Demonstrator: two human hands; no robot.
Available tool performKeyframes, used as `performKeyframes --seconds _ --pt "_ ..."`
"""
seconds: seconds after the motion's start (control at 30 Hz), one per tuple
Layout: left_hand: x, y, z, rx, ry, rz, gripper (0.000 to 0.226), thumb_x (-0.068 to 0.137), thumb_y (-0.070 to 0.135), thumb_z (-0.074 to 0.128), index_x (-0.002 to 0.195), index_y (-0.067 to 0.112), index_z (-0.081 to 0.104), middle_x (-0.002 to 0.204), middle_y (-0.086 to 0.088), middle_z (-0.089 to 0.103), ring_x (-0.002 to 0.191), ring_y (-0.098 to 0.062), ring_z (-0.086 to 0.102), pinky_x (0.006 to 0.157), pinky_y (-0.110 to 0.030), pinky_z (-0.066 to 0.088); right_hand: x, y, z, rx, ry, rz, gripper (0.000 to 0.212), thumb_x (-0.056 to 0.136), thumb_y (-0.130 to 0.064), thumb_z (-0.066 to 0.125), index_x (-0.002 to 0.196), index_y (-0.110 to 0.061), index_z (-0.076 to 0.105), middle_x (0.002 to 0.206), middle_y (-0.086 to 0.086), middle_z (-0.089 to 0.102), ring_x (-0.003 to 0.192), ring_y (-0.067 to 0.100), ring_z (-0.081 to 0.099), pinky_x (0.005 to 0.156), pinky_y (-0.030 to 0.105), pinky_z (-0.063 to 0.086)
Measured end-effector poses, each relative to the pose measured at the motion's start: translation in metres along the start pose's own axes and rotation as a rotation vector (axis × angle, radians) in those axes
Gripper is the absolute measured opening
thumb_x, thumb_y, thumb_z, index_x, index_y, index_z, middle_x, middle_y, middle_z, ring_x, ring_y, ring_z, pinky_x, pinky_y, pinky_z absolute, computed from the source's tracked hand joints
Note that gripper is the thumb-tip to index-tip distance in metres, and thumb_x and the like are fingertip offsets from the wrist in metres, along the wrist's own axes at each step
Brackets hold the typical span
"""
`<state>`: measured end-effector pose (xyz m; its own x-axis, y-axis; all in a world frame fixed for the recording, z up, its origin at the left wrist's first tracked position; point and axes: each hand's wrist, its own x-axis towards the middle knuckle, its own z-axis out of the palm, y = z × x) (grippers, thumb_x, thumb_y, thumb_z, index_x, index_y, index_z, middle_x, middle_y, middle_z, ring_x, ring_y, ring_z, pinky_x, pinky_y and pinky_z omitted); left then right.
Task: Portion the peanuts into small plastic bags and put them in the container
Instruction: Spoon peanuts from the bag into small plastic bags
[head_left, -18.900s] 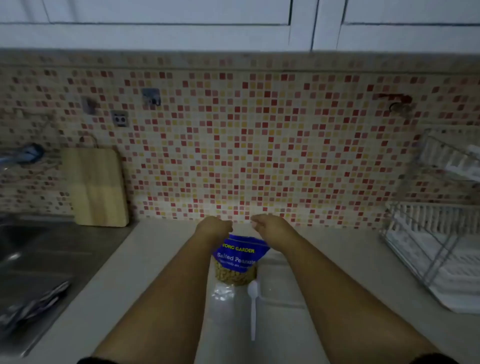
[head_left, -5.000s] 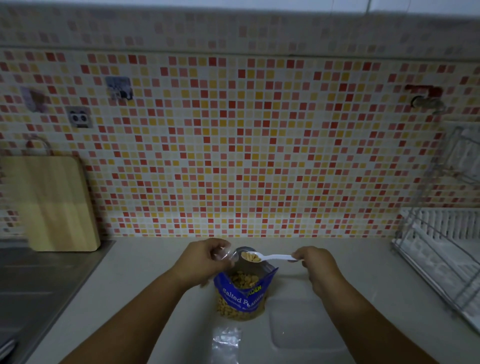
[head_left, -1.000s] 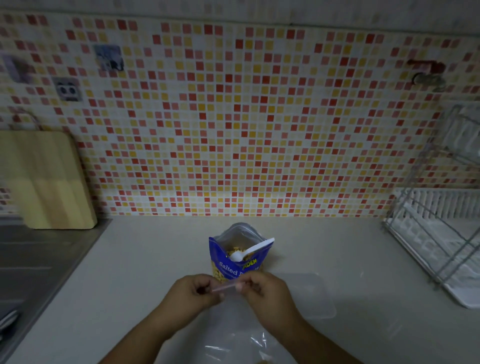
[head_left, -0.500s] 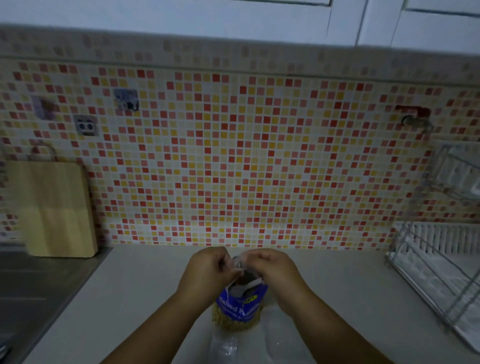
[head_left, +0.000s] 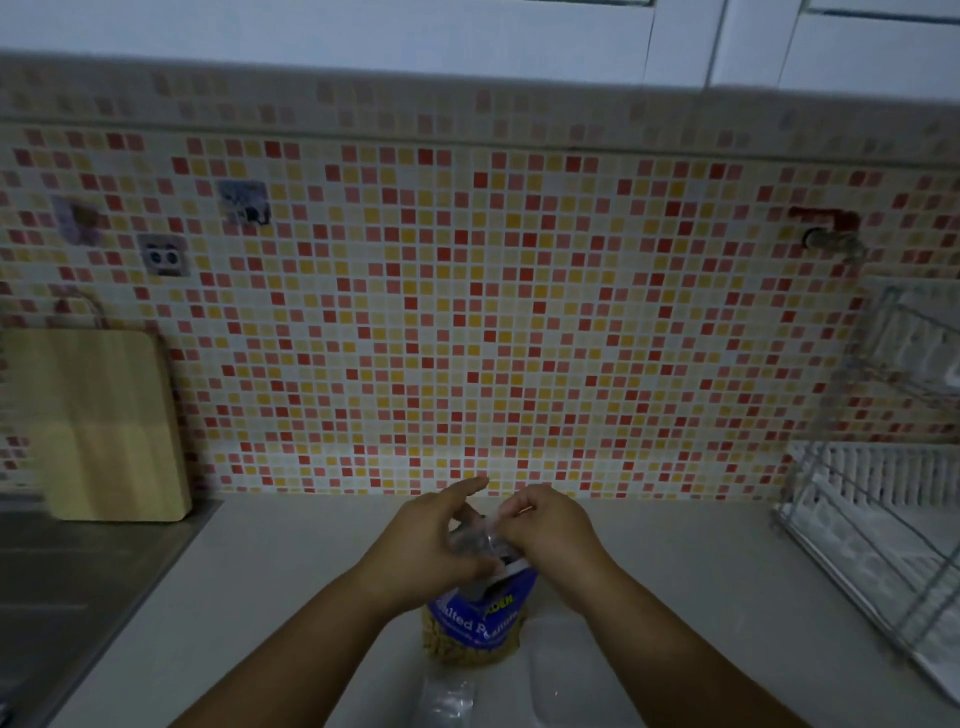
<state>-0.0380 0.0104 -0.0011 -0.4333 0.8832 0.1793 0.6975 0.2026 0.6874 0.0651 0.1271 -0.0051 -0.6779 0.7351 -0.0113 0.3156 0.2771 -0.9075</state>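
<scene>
I had both hands up over the open peanut pouch (head_left: 478, 621), which stood on the bench (head_left: 291, 571) close to me. The left hand (head_left: 428, 543) gripped the small plastic bag (head_left: 475, 540) from the side with its forefinger stretched out, and the right hand (head_left: 545, 525) pinched the bag's upper edge. In the dim light I could not tell whether the bag's mouth was sealed.

My worry was a spill. If the mouth was not closed, a tilt would shed peanuts onto the bench, and a knock from either wrist could tip the pouch below.

The clear container (head_left: 571, 675) lay just right of the pouch, hard to make out, so I could have missed its rim. Spare bags (head_left: 448, 699) lay in front of the pouch. The cutting board (head_left: 98, 426), sink (head_left: 62, 597) and dish rack (head_left: 883, 519) stood well apart and blocked nothing.
</scene>
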Motion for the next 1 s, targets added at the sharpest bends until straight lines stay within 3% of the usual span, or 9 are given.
performKeyframes --seconds 0.13,0.2,0.3,0.37,0.47,0.63,0.9,1.0 --pt "0.003 -0.003 0.000 0.019 -0.014 0.039 0.049 0.067 0.029 0.080 0.113 0.031 0.063 0.105 0.016 0.064 0.097 -0.002 0.055 0.080 -0.012 0.043 0.002 0.004 0.001 -0.095 -0.015 -0.077 0.022 0.080 -0.008 0.063 0.072 -0.025 0.052 0.074 -0.004 0.057 0.072 0.012 0.057 0.065 0.023 0.049" --pt "0.005 -0.007 0.000 -0.022 -0.017 0.017 0.037 0.065 0.027 0.080 0.099 0.030 0.065 0.099 0.014 0.065 0.094 -0.002 0.057 0.082 -0.021 0.048 0.002 0.004 0.001 -0.079 -0.034 -0.086 0.017 0.081 -0.013 0.066 0.077 -0.023 0.052 0.074 -0.002 0.058 0.072 0.013 0.058 0.060 0.019 0.046" --pt "0.008 -0.017 -0.003 -0.073 -0.002 -0.036 0.036 0.064 0.027 0.082 0.095 0.030 0.063 0.094 0.012 0.065 0.090 -0.003 0.060 0.077 -0.021 0.051 0.007 0.005 -0.003 -0.108 -0.006 -0.117 0.007 0.086 -0.022 0.062 0.080 -0.023 0.057 0.086 0.001 0.064 0.082 0.017 0.062 0.070 0.024 0.050" --pt "0.008 -0.024 -0.005 -0.090 -0.008 -0.070 0.039 0.063 0.025 0.083 0.097 0.030 0.063 0.095 0.011 0.066 0.090 -0.003 0.062 0.077 -0.022 0.054 0.011 0.010 -0.007 -0.370 -0.015 -0.187 0.012 0.092 -0.025 0.054 0.085 -0.022 0.064 0.091 0.000 0.065 0.085 0.014 0.058 0.074 0.022 0.048" --pt "0.007 -0.030 -0.006 -0.080 -0.017 -0.114 0.035 0.065 0.021 0.082 0.091 0.032 0.063 0.093 0.010 0.067 0.089 -0.007 0.064 0.080 -0.026 0.056 0.012 0.017 -0.001 -0.961 -0.133 -0.254 0.029 0.092 -0.037 0.050 0.106 -0.017 0.067 0.103 0.004 0.063 0.101 0.020 0.050 0.086 0.031 0.044" --pt "0.009 -0.038 -0.005 -0.060 -0.048 -0.199 0.027 0.068 0.017 0.080 0.086 0.028 0.062 0.090 0.005 0.068 0.087 -0.010 0.065 0.078 -0.028 0.055 0.015 0.015 0.010 -1.317 -0.206 -0.229 0.036 0.091 -0.027 0.057 0.122 -0.008 0.058 0.124 0.010 0.055 0.122 0.028 0.041 0.100 0.036 0.036" --pt "0.011 -0.046 -0.005 -0.046 -0.099 -0.287 0.035 0.066 0.021 0.081 0.097 0.020 0.064 0.099 0.001 0.069 0.093 -0.013 0.065 0.086 -0.034 0.056 0.025 0.007 0.021 -1.429 -0.266 -0.063 0.056 0.090 -0.034 0.060 0.137 -0.009 0.043 0.139 0.012 0.044 0.132 0.029 0.033 0.108 0.037 0.031" --pt "0.013 -0.048 -0.005 -0.052 -0.104 -0.294 0.037 0.066 0.021 0.081 0.099 0.019 0.065 0.099 0.001 0.069 0.093 -0.014 0.065 0.087 -0.035 0.055 0.025 0.005 0.022 -1.375 -0.246 -0.071 0.052 0.089 -0.033 0.060 0.134 -0.010 0.047 0.135 0.011 0.047 0.130 0.028 0.035 0.106 0.035 0.032"
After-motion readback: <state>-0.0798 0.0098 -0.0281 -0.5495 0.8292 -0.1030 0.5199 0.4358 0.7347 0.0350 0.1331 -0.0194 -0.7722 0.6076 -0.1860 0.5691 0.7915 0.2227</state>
